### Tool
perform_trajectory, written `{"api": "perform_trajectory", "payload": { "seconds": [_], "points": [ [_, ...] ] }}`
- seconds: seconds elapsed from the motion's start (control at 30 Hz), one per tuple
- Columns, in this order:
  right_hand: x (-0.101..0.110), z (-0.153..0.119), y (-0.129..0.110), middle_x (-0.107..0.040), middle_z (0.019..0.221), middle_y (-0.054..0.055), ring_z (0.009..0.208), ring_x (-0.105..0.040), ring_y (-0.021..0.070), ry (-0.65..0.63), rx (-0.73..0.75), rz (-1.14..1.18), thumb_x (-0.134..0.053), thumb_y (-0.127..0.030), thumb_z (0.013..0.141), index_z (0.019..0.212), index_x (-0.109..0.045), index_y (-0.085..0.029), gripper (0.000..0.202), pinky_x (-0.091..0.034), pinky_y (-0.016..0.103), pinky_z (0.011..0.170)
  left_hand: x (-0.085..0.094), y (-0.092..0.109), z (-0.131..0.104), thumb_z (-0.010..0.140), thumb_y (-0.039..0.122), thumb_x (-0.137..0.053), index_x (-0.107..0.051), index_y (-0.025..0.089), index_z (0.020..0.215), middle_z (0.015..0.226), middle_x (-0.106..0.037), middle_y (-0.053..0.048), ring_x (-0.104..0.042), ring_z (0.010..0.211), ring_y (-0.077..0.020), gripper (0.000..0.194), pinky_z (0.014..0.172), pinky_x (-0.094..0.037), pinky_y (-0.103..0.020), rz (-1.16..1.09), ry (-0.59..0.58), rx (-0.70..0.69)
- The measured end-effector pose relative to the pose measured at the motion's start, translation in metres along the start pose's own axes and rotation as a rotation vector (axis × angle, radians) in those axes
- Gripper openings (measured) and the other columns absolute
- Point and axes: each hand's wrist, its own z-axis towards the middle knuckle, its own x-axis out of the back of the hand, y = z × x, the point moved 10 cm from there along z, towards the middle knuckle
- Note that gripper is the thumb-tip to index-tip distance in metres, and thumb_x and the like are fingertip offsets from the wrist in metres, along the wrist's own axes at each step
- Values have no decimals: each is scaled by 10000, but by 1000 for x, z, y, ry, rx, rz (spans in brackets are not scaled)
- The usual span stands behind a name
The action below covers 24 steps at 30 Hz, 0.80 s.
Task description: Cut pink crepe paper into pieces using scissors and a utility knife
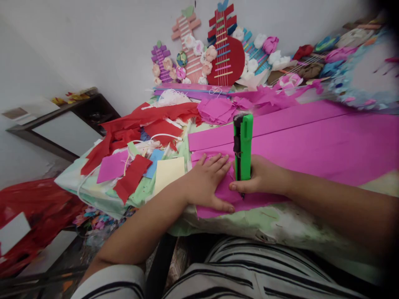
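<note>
My left hand (208, 182) lies flat with spread fingers on the magenta sheet (311, 145), near its left end. Just to its right, my right hand (254, 176) is wrapped round an upright green and black tool (247, 145) that looks like a cutter. The tool's dark tip points down at the magenta sheet, beside my left thumb; whether it touches cannot be made out. A separate magenta strip (215, 132) runs along the sheet's far side, with a dark line between them.
Red crepe pieces (124, 137), a pale yellow card (170, 171) and white cord lie on the left. Paper guitars (226, 58) and flowers stand against the wall. A round blue-edged decoration (370, 74) is at back right; a dark shelf (62, 124) stands left.
</note>
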Motion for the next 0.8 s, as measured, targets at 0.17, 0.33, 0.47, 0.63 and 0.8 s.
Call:
{"api": "perform_trajectory", "payload": {
  "seconds": [0.17, 0.33, 0.47, 0.63, 0.8],
  "points": [
    [4, -1, -1, -526, 569, -33, 523, -466, 98, 59, 7, 20, -601, -442, 623, 740, -599, -162, 304, -354, 219, 497, -2, 0, 0, 558, 734, -457, -186, 103, 1335, 1401, -139, -170, -92, 1283, -322, 1037, 1011, -34, -500, 19, -10, 13],
    [41, -2, 6, -545, 576, -2, 524, -492, 120, 237, -184, -19, -554, -494, 645, 720, -573, -153, 349, -356, 228, 475, -1, -1, -1, 572, 739, -442, -174, 67, 1334, 1392, -146, -190, -106, 1280, -324, 1051, 1016, -49, -497, 34, 8, -3],
    [91, -12, 18, -579, 586, 40, 503, -516, 147, 301, -427, -374, -488, -601, 645, 734, -562, -160, 456, -346, 252, 461, 12, 11, -7, 615, 690, -467, -276, 95, 1300, 1385, -182, -187, -164, 1268, -320, 927, 1012, -96, -494, 46, 52, -79],
    [114, -33, 56, -597, 608, 101, 517, -536, 192, 103, -694, -805, -394, -573, 706, 674, -576, -146, 465, -330, 295, 481, 26, 58, -23, 709, 512, -527, -567, 164, 939, 1158, -497, -89, -439, 1065, -230, 419, 927, -321, -367, 77, 121, -232],
    [111, -53, 52, -608, 776, 135, 660, -556, 250, 117, -709, -1012, -375, -538, 729, 805, -595, -148, 454, -336, 317, 513, 19, 71, -29, 771, 390, -492, -554, 157, 874, 903, -543, -72, -487, 867, -216, 262, 744, -425, -354, 181, 129, -116]
  ]
}}
